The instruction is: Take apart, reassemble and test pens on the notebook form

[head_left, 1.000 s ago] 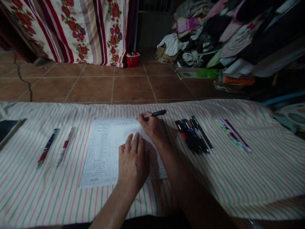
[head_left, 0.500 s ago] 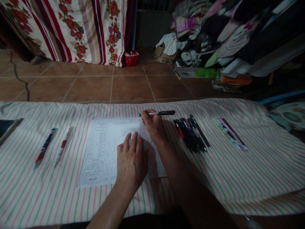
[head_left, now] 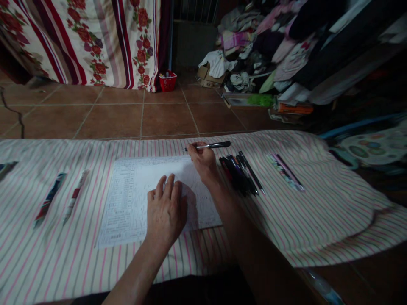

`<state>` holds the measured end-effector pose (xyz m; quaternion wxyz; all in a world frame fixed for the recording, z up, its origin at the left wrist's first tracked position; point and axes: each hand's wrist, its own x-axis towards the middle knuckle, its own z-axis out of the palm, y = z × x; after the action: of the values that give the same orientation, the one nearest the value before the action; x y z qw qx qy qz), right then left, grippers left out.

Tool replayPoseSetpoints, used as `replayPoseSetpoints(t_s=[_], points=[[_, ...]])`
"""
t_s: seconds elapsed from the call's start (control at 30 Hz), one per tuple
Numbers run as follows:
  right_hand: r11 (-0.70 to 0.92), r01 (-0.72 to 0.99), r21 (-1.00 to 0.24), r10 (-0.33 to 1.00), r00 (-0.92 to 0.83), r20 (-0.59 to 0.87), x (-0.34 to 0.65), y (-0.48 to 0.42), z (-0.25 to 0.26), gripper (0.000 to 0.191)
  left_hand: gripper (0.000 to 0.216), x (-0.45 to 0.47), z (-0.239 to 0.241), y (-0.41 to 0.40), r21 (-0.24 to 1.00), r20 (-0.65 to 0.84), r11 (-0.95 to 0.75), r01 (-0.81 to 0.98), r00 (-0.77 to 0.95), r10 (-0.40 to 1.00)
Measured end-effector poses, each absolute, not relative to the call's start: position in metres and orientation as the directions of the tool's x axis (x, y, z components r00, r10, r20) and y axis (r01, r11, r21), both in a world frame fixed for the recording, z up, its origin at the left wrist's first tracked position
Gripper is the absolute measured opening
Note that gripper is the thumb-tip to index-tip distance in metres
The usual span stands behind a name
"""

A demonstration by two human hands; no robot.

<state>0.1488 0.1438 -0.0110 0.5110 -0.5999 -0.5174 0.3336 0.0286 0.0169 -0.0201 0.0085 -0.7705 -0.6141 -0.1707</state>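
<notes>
Black pen (head_left: 218, 145) pinched in right hand (head_left: 203, 164) | left hand (head_left: 166, 209) open, flat on paper (head_left: 118, 203) | marks (head_left: 138, 207) beside it; remainder unclear

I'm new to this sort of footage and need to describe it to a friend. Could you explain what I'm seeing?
There is no machine here: these are a person's own bare hands. Every picture comes from one camera worn on the head, looking forward and down.

The left hand lies spread on a marked sheet of paper. The right hand holds a black pen, its tip pointing left near the sheet's far edge.

Underneath is a striped cloth. On it, left of the paper, lie a dark pen and a white-and-red pen. To the right are a bunch of mostly dark pens and, farther out, two slim, lighter writing tools. Beyond is a tiled floor.
</notes>
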Motion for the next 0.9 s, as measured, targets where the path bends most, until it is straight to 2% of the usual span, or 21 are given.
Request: replayPoseSetpoints(t_s=[0.1, 0.17, 0.27, 0.37, 0.43, 0.5, 0.6, 0.67, 0.73, 0.9], points=[[-0.001, 0.440, -0.898, 0.980, 0.178, 0.086, 0.169, 0.133, -0.001, 0.042, 0.033, 0.029, -0.020, 0.016, 0.197, 0.282, -0.252, 0.948, 0.191, 0.940], [-0.055, 0.546, -0.836, 0.975, 0.208, 0.072, 0.187, 0.124, 0.007, 0.045, 0.032, 0.028, -0.020, 0.016, 0.198, 0.293, -0.257, 0.946, 0.193, 0.936], [-0.090, 0.678, -0.730, 0.968, 0.233, 0.097, 0.220, 0.110, 0.018, 0.036, 0.032, 0.028, -0.020, 0.015, 0.202, 0.307, -0.266, 0.943, 0.197, 0.931], [-0.113, 0.775, -0.622, 0.986, 0.162, 0.023, 0.258, 0.099, 0.027, 0.026, 0.032, 0.027, -0.020, 0.014, 0.200, 0.307, -0.265, 0.943, 0.197, 0.931], [-0.123, 0.856, -0.502, 0.989, 0.148, 0.010, 0.283, 0.092, 0.033, 0.024, 0.032, 0.027, -0.020, 0.013, 0.194, 0.308, -0.263, 0.945, 0.196, 0.931], [-0.133, 0.934, -0.330, 0.990, 0.140, -0.003, 0.304, 0.087, 0.039, 0.030, 0.031, 0.027, -0.020, 0.012, 0.192, 0.313, -0.266, 0.945, 0.198, 0.929], [-0.173, 0.966, -0.191, 0.985, 0.170, -0.032, 0.326, 0.082, 0.043, 0.033, 0.030, 0.027, -0.019, 0.012, 0.196, 0.324, -0.272, 0.942, 0.199, 0.925], [-0.196, 0.966, -0.167, 0.980, 0.190, -0.051, 0.334, 0.079, 0.041, 0.034, 0.030, 0.028, -0.019, 0.012, 0.197, 0.327, -0.273, 0.942, 0.199, 0.924], [-0.180, 0.963, -0.203, 0.984, 0.174, -0.049, 0.337, 0.076, 0.035, 0.036, 0.031, 0.029, -0.019, 0.012, 0.196, 0.331, -0.272, 0.942, 0.197, 0.923], [-0.148, 0.965, -0.217, 0.987, 0.158, 0.026, 0.333, 0.073, 0.020, 0.035, 0.031, 0.029, -0.019, 0.012, 0.193, 0.332, -0.269, 0.944, 0.195, 0.923]])
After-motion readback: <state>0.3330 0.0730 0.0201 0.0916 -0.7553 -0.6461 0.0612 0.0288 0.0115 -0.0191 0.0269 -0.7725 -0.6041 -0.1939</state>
